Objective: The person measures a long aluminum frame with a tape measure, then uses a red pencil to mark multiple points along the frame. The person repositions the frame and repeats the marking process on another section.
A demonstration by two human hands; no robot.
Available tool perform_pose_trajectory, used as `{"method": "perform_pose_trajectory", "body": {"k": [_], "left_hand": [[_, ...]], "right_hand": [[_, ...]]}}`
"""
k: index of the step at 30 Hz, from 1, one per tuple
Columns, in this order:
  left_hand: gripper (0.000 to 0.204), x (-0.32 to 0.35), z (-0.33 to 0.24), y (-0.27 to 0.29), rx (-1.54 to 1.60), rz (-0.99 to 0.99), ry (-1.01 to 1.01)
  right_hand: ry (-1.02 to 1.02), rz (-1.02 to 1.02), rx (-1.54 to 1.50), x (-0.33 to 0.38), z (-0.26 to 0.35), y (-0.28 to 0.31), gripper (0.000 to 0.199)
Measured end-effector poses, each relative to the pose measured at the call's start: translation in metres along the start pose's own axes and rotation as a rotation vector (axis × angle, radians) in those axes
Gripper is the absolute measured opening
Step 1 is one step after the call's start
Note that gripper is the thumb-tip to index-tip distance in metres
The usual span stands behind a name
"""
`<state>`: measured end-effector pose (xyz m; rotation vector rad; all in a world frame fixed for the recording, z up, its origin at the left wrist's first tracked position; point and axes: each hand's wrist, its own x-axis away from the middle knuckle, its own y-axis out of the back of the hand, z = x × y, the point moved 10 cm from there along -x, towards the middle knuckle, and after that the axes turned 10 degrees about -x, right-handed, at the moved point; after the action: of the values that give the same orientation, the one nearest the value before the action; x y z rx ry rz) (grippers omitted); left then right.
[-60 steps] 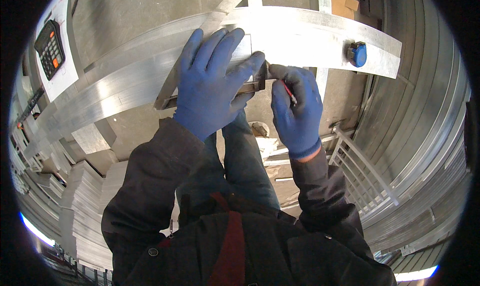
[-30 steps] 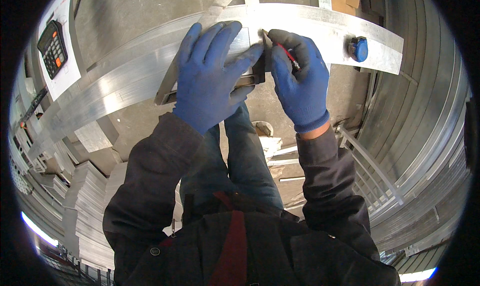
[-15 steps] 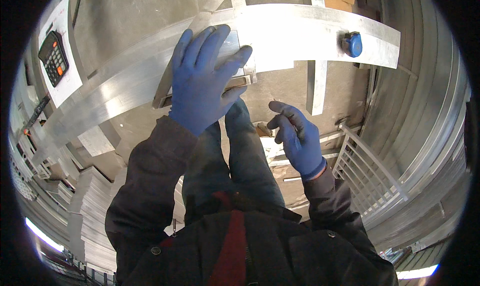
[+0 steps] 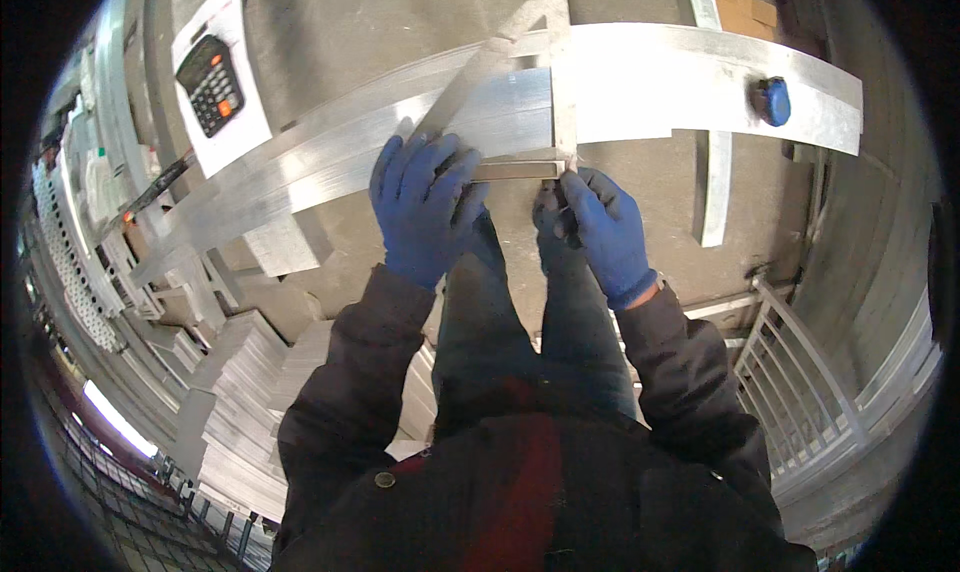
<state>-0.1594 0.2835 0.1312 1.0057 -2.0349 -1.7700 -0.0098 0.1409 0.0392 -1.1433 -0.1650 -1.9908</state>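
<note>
A triangular metal square (image 4: 559,82) lies across a long, shiny metal profile (image 4: 480,117), its near bar along the profile's front edge. My left hand (image 4: 425,207), in a blue glove, has its fingers curled over the square's near left corner and covers that corner. At the near right corner, my gloved right hand (image 4: 603,234) has its thumb and fingers drawn together against the metal. Those fingertips are partly hidden.
A blue tape measure (image 4: 774,102) rests on the profile's right part. On the left are a black calculator (image 4: 210,87) on white paper (image 4: 255,142) and a dark pen-like tool (image 4: 160,188). Stacked pale profiles (image 4: 245,402) stand lower left, a barred metal frame (image 4: 800,382) lower right.
My right hand has come up to the square's near right corner. My left hand has shifted from across the square to its near left corner. The view has also shifted.
</note>
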Motion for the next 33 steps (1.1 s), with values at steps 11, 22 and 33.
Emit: {"method": "perform_pose_trajectory", "body": {"k": [11, 22, 33], "left_hand": [[0.042, 0.066, 0.11, 0.043, -0.015, 0.01, 0.016], [0.032, 0.087, 0.173, 0.051, 0.067, 0.016, -0.021], [0.033, 0.083, 0.169, 0.045, 0.091, 0.061, -0.01]], "right_hand": [[0.068, 0.132, -0.033, -0.004, -0.058, -0.122, 0.027], [0.158, 0.045, -0.062, -0.01, -0.085, -0.176, 0.03], [0.152, -0.019, -0.117, -0.017, -0.087, -0.161, 0.028]]}}
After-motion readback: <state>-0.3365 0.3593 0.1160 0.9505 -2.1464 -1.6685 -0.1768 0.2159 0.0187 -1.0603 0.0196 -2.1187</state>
